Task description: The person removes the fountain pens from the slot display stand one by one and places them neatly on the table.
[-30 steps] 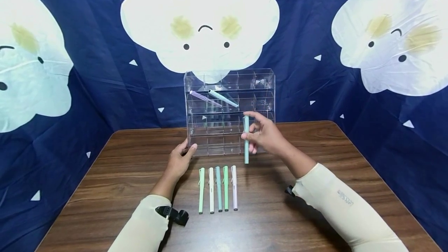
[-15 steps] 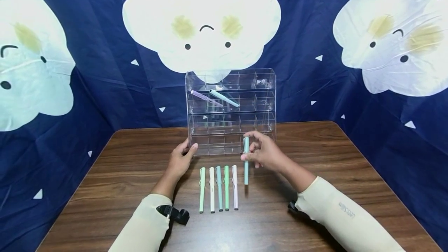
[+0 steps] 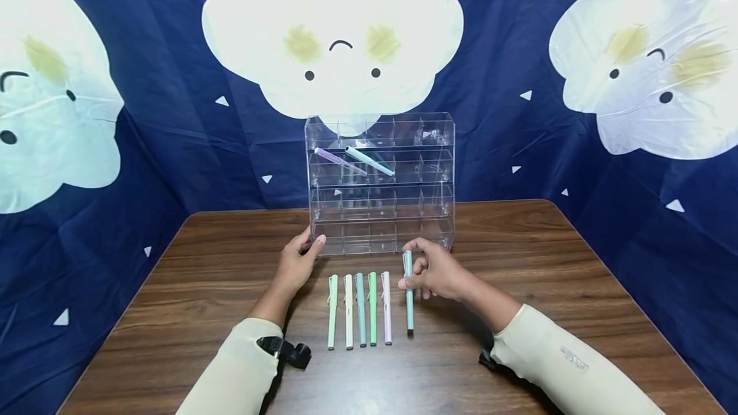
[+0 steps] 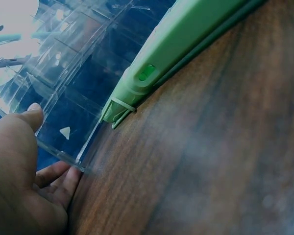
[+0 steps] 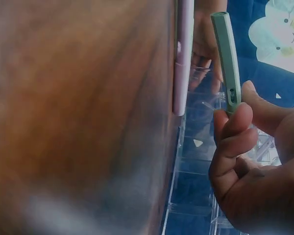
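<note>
Two hands work on a brown tabletop. The left hand rests with relaxed fingers against the lower left corner of a clear rack, its thumb on the front edge. Five pens lie side by side in front of the rack, between the hands: green, white, teal, green, lilac from left to right. Just right of that row the right hand pinches a teal pen near its upper end between thumb and curled fingers; the pen's lower tip is at the tabletop, just beside the lilac pen. In the rack's second tier from the top, two more pens, lilac and teal, lie tilted.
</note>
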Demonstrator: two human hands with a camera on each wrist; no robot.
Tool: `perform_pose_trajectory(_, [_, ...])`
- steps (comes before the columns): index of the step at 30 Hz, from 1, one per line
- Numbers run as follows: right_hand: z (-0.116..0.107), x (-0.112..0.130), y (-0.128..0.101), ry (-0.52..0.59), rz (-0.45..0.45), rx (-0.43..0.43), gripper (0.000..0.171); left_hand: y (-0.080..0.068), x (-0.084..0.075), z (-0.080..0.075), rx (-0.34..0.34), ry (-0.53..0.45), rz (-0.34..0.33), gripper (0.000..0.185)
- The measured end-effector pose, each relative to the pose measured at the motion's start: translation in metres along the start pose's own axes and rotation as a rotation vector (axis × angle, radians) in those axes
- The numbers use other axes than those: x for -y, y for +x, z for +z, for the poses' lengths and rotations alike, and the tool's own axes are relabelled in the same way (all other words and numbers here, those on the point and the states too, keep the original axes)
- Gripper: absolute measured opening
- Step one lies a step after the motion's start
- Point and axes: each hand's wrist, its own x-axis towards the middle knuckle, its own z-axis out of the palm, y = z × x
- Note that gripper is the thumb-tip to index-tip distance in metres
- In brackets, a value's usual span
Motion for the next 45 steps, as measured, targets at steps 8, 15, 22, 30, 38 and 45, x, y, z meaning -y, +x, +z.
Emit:
perform_pose_trajectory(8, [0.005, -0.004, 0.001, -0.012, 0.037, -0.02, 0.074, 0.0, -0.001, -0.001, 0.008, 0.01, 0.004, 0.06])
perform_pose_trajectory(15, [0.014, -0.01, 0.004, -0.01, 0.04, 0.033, 0.071, 0.0, -0.002, -0.002, 0.002, 0.008, 0.009, 0.059])
perform_pose_trajectory(22, [0.019, -0.017, 0.007, -0.021, 0.025, 0.064, 0.068, 0.0, -0.002, -0.003, 0.016, 0.025, 0.004, 0.06])
perform_pose_trajectory(30, [0.024, -0.022, 0.012, -0.073, 0.021, 0.109, 0.067, -0.001, -0.001, -0.003, 0.016, 0.028, -0.005, 0.06])
perform_pose_trajectory(38, [0.024, -0.023, 0.012, -0.09, 0.02, 0.107, 0.067, -0.001, -0.002, -0.003, 0.018, 0.023, -0.004, 0.061])
perform_pose_trajectory(45, [0.026, -0.026, 0.013, -0.133, 0.008, 0.095, 0.07, -0.001, -0.002, -0.002, 0.016, 0.023, -0.006, 0.06])
